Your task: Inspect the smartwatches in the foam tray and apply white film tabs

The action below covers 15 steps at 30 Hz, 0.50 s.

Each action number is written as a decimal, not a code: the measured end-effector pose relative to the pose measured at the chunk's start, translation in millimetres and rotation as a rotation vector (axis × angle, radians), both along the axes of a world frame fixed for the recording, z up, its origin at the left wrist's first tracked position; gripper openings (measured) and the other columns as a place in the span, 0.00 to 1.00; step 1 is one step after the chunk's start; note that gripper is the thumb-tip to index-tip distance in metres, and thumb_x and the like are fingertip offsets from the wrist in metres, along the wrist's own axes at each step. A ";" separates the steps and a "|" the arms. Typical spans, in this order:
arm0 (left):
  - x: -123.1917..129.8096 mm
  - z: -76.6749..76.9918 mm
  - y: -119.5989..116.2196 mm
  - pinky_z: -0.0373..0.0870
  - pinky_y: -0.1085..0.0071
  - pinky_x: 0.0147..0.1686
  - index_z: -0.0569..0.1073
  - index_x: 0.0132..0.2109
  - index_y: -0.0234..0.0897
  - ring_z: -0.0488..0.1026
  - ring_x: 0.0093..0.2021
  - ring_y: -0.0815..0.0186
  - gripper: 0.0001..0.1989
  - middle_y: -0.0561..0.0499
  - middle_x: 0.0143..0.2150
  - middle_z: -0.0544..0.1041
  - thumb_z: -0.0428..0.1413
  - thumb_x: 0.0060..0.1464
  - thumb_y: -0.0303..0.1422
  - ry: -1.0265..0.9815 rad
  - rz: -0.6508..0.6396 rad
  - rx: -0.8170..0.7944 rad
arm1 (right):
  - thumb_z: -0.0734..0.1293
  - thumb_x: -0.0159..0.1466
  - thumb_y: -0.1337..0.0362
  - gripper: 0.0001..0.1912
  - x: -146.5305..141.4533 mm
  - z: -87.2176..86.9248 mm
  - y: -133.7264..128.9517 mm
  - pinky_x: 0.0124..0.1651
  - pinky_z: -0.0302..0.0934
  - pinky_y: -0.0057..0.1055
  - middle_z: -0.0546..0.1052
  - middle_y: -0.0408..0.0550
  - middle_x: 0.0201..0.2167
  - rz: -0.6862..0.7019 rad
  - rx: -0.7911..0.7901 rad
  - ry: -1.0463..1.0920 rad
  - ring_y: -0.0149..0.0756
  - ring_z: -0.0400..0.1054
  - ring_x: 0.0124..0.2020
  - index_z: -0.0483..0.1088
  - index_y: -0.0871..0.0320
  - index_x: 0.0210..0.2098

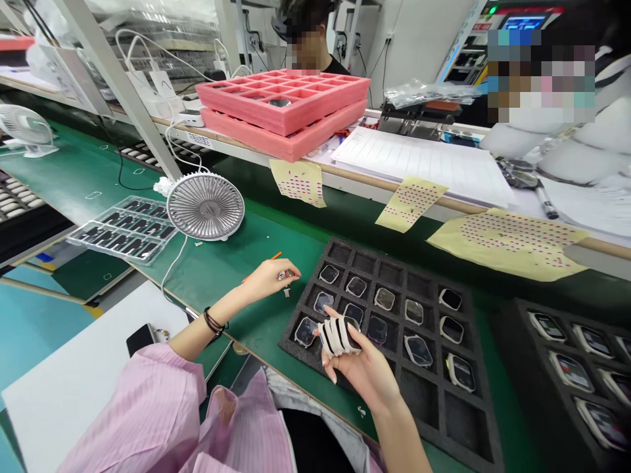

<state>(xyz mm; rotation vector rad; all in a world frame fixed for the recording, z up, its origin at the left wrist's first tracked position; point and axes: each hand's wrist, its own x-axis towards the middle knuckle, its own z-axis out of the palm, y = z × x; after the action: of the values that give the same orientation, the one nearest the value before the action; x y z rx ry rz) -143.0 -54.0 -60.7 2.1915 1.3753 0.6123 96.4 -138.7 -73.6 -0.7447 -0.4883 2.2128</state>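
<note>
My right hand (pixel 362 368) grips a smartwatch case (pixel 339 335) wrapped in white and black striped strips, holding it above a black foam tray (pixel 389 282). The tray's grid compartments hold several watch cases, such as a rounded rectangular one (pixel 418 350) near my right hand. My left hand (pixel 270 278) hangs over the green work mat (pixel 231 282) beside the tray, pinching a thin orange-tipped tool (pixel 272 257) and a small silver part (pixel 281 276). A tiny pale piece (pixel 286 293) sits just below those fingers.
A second black tray (pixel 522 315) of watches lies to the right. Ahead stand a white desk fan (pixel 206 206), a clear tray of black parts (pixel 121 230), stacked pink foam trays (pixel 282 98), and dotted yellow sheets (pixel 507 244). A co-worker (pixel 315 46) stands beyond the shelf.
</note>
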 end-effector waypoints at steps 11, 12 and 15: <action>40.8 40.8 -39.4 0.70 0.68 0.45 0.81 0.33 0.37 0.76 0.39 0.65 0.11 0.43 0.37 0.81 0.58 0.59 0.36 -0.535 -0.519 -0.014 | 0.68 0.60 0.53 0.14 -7.2 10.9 2.9 0.19 0.60 0.27 0.76 0.44 0.27 0.103 -0.016 0.153 0.36 0.70 0.24 0.74 0.57 0.37; 41.2 39.3 -37.3 0.69 0.68 0.45 0.81 0.32 0.37 0.75 0.38 0.65 0.11 0.44 0.37 0.80 0.58 0.59 0.37 -0.520 -0.521 -0.004 | 0.69 0.60 0.53 0.14 -7.7 11.3 2.3 0.19 0.60 0.26 0.76 0.45 0.27 0.112 -0.017 0.160 0.35 0.70 0.24 0.74 0.58 0.36; 41.2 38.2 -31.8 0.68 0.68 0.45 0.82 0.33 0.37 0.73 0.39 0.65 0.14 0.44 0.36 0.79 0.57 0.59 0.40 -0.494 -0.537 -0.011 | 0.69 0.60 0.52 0.15 -8.6 11.5 1.7 0.18 0.61 0.26 0.77 0.48 0.30 0.131 -0.017 0.155 0.35 0.71 0.24 0.75 0.59 0.36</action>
<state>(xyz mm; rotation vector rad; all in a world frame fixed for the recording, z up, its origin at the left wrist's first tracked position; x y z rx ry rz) -101.8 -85.8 -22.6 2.0779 0.5106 0.8487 87.7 -136.9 -62.1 -0.5576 -0.4522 2.3768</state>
